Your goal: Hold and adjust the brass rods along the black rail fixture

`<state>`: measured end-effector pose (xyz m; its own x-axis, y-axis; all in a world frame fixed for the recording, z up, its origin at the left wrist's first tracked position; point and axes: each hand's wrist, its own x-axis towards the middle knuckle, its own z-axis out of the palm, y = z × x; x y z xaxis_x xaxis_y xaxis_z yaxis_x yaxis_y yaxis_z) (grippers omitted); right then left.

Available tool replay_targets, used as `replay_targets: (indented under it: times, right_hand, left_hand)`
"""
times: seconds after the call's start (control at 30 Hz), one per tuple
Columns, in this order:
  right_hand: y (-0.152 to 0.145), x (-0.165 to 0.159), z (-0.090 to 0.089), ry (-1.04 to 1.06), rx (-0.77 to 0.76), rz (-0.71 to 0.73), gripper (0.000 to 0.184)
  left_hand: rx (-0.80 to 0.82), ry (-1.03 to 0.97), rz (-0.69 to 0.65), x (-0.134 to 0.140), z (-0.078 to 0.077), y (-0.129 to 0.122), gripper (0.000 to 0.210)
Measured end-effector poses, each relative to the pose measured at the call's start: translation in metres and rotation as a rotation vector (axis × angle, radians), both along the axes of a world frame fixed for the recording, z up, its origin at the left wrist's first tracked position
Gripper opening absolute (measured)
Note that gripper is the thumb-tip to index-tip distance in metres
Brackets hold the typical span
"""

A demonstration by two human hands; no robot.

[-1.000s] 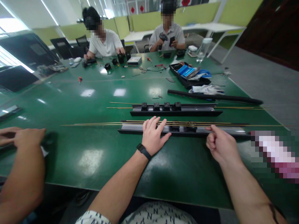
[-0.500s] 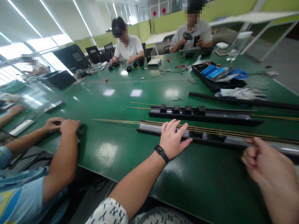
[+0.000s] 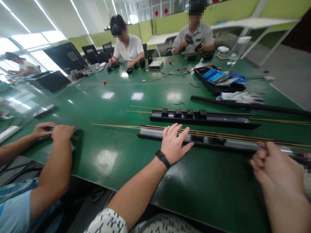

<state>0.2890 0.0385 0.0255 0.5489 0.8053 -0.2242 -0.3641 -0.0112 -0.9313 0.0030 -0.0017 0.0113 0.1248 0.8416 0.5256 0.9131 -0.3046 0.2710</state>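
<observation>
Before me lies a long black channel with a pale inner face, thin brass-coloured rods running along it and sticking out past its left end. Dark blocks sit inside, partly behind the rods. My left hand rests over the channel and rods, fingers spread. At the channel's right part is my right hand, its fingers curled and the index finger reaching to the rods; whatever it may hold is hidden. Just beyond lies a second black channel with several dark blocks and rods.
A long black strip lies farther back, with white gloves against it. Behind is a black tray with blue items. To my left, a co-worker's hands are at the table. Two people sit across.
The whole view has shifted, so things appear slightly farther left. My left hand stays on the channel, still spread. My right hand keeps its curled shape beside the rods.
</observation>
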Motion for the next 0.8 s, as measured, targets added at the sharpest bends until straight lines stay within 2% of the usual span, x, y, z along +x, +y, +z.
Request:
replay_targets:
  times: [0.1, 0.17, 0.3, 0.4, 0.5, 0.67, 0.8]
  right_hand:
    - [-0.004, -0.005, 0.002, -0.034, 0.005, -0.018, 0.018]
    - [-0.006, -0.011, 0.002, -0.069, 0.002, 0.034, 0.014]
    - [-0.010, -0.019, -0.003, -0.098, 0.008, 0.176, 0.021]
    - [-0.011, -0.019, -0.005, -0.098, 0.012, 0.220, 0.028]
    - [-0.010, -0.015, -0.005, -0.088, 0.021, 0.196, 0.029]
    - [-0.007, -0.009, -0.003, -0.070, 0.027, 0.051, 0.026]
    - [-0.007, -0.011, -0.001, -0.073, 0.001, 0.045, 0.027]
  left_hand:
    - [-0.008, -0.001, 0.002, 0.000, 0.001, -0.001, 0.055]
    - [-0.012, -0.009, 0.001, 0.000, 0.001, -0.001, 0.055]
    - [-0.008, -0.013, -0.007, 0.000, 0.001, -0.001, 0.054]
    - [-0.002, -0.009, -0.008, -0.001, 0.001, -0.001, 0.054]
    - [0.007, -0.007, -0.006, -0.002, 0.001, -0.001, 0.054]
    - [0.017, -0.008, -0.002, -0.002, -0.001, 0.000, 0.053]
    - [0.021, -0.004, -0.002, -0.002, -0.001, 0.000, 0.053]
